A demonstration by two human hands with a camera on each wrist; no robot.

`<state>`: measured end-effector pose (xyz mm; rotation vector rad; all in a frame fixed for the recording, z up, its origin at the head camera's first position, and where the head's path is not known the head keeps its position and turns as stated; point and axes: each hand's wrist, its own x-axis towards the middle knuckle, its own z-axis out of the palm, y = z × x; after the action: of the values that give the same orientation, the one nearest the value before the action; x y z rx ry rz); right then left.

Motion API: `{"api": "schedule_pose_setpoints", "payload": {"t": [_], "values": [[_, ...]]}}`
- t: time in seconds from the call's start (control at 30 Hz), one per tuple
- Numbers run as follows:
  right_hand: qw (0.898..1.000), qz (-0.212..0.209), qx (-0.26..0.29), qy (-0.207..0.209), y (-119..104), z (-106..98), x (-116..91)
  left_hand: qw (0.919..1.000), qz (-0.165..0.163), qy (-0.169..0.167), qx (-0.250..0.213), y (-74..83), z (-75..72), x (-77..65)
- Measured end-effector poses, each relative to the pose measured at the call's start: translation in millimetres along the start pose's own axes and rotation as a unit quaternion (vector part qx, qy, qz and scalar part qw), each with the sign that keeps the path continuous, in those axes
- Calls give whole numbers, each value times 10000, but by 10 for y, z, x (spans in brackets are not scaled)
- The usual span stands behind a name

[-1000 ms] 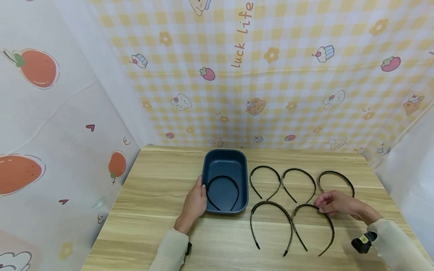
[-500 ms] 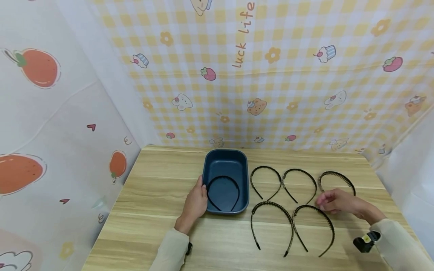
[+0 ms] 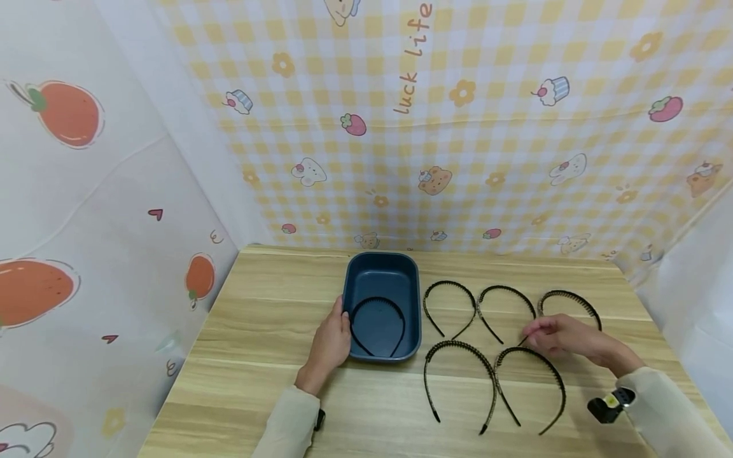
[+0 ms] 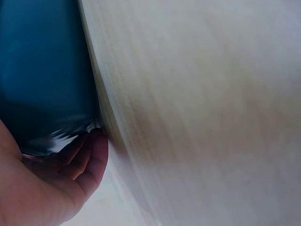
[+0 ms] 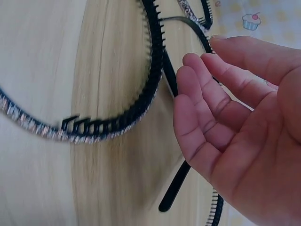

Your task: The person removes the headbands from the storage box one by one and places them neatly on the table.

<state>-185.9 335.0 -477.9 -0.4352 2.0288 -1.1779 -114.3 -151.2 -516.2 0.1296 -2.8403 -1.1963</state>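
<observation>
At the left side of a dark blue rectangular basin, my left hand holds the wall, thumb at the rim. In the left wrist view its fingers bend against the outside. A black toothed headband lies inside the basin. My right hand hovers at the right leg of the back middle headband; contact is unclear. In the right wrist view its fingers are loosely bent and the thumb stands apart from them. Just below that hand lies the front right headband.
The back left headband, back right headband and front left headband lie on the wooden table. A patterned cloth hangs along the table's back edge, with white cloth at the sides.
My right hand has come off the front right headband and shifted slightly left and up toward the back middle headband's leg. My left hand and the basin keep their place.
</observation>
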Motion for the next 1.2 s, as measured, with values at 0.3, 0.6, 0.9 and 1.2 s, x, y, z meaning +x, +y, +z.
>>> {"api": "schedule_pose_setpoints", "payload": {"t": [0.3, 0.6, 0.9, 1.2], "values": [[9999, -13, 150, 46, -141, 79, 116, 10000, 28, 13, -27, 7, 2, -2], [9999, -95, 53, 91, -267, 178, 232, 10000, -17, -4, -23, 16, -5, -10], [9996, -169, 221, 45, -415, 239, 339, 10000, -63, -3, -32, 17, -5, -8], [9989, -376, 254, 72, -624, 288, 444, 10000, -36, -32, -37, 23, -13, -3]]}}
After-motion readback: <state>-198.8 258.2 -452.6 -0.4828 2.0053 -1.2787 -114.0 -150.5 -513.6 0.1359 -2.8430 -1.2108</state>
